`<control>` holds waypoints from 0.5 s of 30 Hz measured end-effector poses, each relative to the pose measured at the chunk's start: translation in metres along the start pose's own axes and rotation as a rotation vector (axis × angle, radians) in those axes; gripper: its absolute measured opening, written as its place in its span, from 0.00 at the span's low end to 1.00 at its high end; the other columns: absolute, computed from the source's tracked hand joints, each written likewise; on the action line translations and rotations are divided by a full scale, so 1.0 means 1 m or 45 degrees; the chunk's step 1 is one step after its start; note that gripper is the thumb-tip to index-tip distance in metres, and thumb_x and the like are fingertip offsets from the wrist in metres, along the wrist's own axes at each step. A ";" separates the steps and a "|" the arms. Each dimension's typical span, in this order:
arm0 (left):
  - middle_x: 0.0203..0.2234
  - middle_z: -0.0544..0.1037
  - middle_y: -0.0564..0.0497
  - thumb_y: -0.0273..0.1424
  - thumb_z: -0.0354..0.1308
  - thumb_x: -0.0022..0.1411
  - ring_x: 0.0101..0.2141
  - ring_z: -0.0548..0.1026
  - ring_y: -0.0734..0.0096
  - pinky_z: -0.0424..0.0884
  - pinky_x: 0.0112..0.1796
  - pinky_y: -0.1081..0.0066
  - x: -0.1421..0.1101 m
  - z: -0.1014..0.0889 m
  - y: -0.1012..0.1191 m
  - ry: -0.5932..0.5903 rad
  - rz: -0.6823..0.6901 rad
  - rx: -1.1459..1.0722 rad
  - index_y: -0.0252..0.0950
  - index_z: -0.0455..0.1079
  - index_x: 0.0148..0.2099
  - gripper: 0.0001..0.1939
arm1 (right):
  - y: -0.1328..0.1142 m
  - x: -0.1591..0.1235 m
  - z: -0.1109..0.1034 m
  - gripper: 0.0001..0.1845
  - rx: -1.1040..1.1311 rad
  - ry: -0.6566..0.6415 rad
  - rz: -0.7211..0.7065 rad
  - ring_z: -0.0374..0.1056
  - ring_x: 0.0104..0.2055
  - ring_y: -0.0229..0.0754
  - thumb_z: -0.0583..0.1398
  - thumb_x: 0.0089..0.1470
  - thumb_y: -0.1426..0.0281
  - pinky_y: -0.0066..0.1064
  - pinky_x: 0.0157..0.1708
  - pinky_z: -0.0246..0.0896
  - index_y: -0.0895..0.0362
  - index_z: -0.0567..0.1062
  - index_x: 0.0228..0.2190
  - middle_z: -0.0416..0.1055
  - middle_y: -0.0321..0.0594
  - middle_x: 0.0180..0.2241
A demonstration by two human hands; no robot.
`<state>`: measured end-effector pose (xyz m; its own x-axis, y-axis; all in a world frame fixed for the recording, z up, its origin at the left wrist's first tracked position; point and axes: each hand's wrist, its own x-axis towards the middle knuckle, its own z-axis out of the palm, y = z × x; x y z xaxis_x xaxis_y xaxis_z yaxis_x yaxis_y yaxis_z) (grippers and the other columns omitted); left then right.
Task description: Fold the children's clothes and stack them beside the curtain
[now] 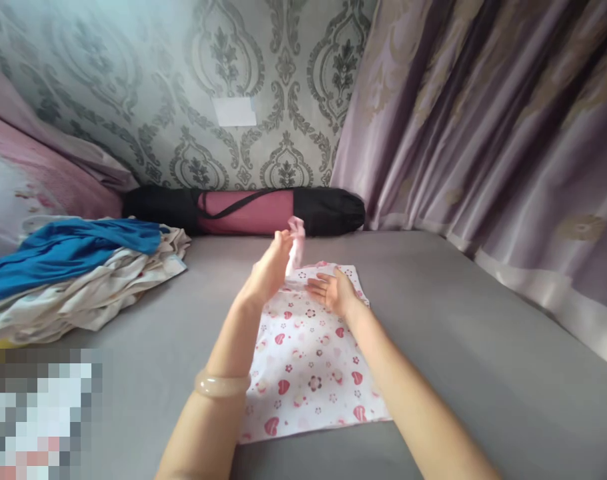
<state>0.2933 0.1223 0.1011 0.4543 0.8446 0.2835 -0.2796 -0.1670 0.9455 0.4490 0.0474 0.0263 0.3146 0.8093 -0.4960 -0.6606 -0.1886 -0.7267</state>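
A white cloth printed with red hearts and small flowers lies spread in a flat, roughly rectangular shape in front of me. At its far left edge my left hand is closed on a narrow, lifted part of the cloth, which is blurred and stands up above the rest. My fingertips there are partly hidden by the back of the hand. Over the far right part of the cloth, my right hand is open, fingers apart and palm turned to the left. Whether it presses on the fabric is hard to make out.
The cloth lies on a grey sheet. To the left is a heap of clothes with a blue garment on top. A long black and pink bag lies against the patterned wall. Purple curtains hang at the right.
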 end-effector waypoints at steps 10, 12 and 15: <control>0.60 0.65 0.34 0.49 0.38 0.68 0.60 0.65 0.61 0.60 0.58 0.60 0.013 -0.053 -0.007 0.281 -0.298 0.072 0.30 0.59 0.62 0.32 | -0.008 0.009 -0.026 0.37 -0.140 -0.198 -0.220 0.71 0.49 0.51 0.32 0.62 0.51 0.48 0.45 0.67 0.58 0.66 0.53 0.70 0.54 0.53; 0.56 0.70 0.34 0.44 0.44 0.67 0.56 0.69 0.60 0.65 0.55 0.61 0.012 -0.063 -0.015 0.309 -0.373 0.266 0.29 0.61 0.59 0.27 | -0.011 0.008 -0.025 0.25 -0.066 -0.166 -0.225 0.72 0.46 0.50 0.45 0.61 0.57 0.45 0.45 0.68 0.59 0.69 0.48 0.74 0.53 0.48; 0.51 0.74 0.38 0.31 0.48 0.61 0.52 0.72 0.60 0.67 0.52 0.61 0.010 -0.069 -0.033 0.209 -0.470 0.664 0.31 0.65 0.56 0.22 | -0.017 0.011 -0.026 0.12 0.035 -0.088 -0.285 0.74 0.40 0.46 0.54 0.51 0.76 0.39 0.45 0.69 0.61 0.73 0.38 0.78 0.49 0.37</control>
<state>0.2484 0.1716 0.0619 0.2951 0.9533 -0.0637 0.3353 -0.0409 0.9412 0.4813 0.0443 0.0206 0.4087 0.8656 -0.2892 -0.5978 0.0145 -0.8015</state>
